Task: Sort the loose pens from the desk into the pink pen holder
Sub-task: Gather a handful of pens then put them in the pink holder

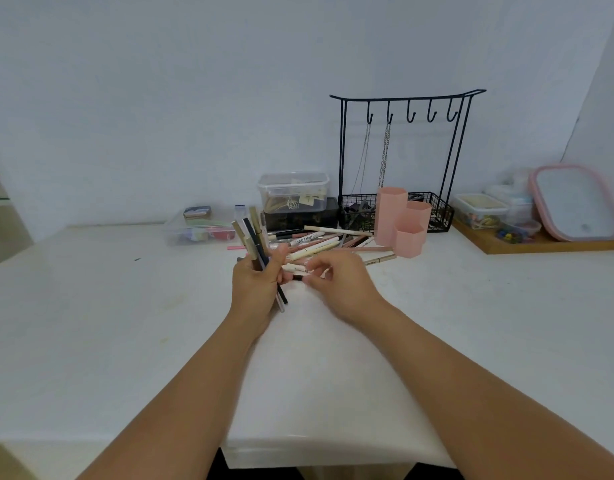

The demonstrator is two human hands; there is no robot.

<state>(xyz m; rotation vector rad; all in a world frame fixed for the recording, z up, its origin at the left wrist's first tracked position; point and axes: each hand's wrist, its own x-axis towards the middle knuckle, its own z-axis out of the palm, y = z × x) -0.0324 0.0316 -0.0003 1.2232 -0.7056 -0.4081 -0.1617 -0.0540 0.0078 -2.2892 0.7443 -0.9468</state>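
- The left hand (255, 289) is clamped round a bundle of pens (253, 237) that fans upward toward 11 o'clock.
- The right hand (336, 282) reaches into the pile of loose pens (319, 242) on the desk (125, 323), fingers curled toward a pen (298, 270); whether it has a firm pinch, I cannot tell.
- The pink pen holder (401, 221) stands at 2 o'clock from the hands, just beside the pile, and looks empty.
- Best to lift one pen cleanly, lay it parallel in the bundle, and not overfill the left fist.
- The bundle should go in tips down, the holder steadied against tipping.
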